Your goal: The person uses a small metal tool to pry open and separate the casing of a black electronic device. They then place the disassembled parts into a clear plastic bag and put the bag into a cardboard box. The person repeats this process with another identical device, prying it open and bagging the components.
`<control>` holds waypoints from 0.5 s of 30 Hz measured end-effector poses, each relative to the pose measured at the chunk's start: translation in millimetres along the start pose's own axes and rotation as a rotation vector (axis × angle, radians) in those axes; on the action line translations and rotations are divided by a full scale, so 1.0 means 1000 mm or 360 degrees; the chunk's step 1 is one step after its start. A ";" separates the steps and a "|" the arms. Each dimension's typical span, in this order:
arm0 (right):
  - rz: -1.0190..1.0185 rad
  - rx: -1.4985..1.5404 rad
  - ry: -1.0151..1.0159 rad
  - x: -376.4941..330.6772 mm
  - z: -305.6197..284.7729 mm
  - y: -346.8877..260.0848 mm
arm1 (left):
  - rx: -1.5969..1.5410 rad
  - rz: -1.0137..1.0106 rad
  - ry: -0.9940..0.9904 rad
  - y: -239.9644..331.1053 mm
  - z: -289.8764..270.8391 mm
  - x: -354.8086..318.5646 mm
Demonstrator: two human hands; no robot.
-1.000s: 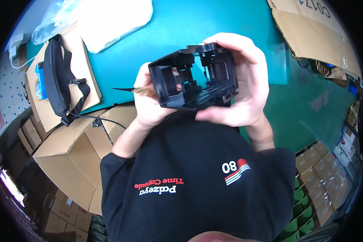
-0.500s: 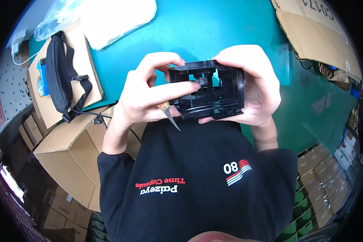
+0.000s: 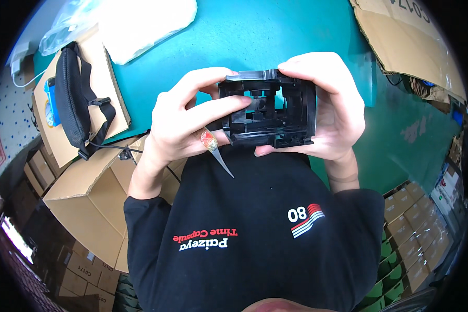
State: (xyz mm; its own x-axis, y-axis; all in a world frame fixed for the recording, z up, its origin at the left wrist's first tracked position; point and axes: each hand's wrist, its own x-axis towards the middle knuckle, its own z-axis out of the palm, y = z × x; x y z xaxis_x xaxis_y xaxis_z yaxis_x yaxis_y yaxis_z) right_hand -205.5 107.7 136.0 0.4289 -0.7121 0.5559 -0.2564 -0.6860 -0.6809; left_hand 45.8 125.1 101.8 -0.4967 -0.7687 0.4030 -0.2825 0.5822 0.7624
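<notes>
A black plastic housing, open-framed with several inner ribs and slots, is held up in front of my chest between both hands. My left hand grips its left side, one finger reaching over the opening toward a small block inside. From under that hand sticks a small pointed blade with a tape-wrapped, reddish handle, its tip toward my shirt. My right hand wraps the right side, fingers at the upper and lower edges. The parts of the fingers behind the housing are hidden.
A green-topped table lies beyond my hands. A white bag and a black belt pouch on cardboard are at left. An open carton stands at lower left, another cardboard box at far right.
The housing has tilted slightly, showing more of its top edge. My left finger has shifted up and left inside the opening. More of the blade's taped handle shows.
</notes>
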 end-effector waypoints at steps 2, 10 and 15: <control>0.0010 0.0000 0.0009 -0.001 0.001 0.000 | -0.0008 -0.0028 0.0100 -0.004 0.006 -0.005; 0.0097 0.0086 0.0072 0.003 0.002 -0.006 | -0.0163 0.0048 0.0284 -0.010 0.014 -0.008; 0.0027 0.0023 -0.0006 0.003 -0.001 -0.005 | -0.0035 -0.0040 -0.0008 0.002 0.000 -0.001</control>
State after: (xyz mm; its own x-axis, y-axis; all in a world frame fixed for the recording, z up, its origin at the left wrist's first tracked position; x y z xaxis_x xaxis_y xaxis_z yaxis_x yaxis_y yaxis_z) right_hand -204.0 109.1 141.3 0.4279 -0.7231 0.5422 -0.2515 -0.6715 -0.6970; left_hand 45.6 126.8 103.2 -0.4939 -0.7817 0.3808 -0.2769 0.5565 0.7833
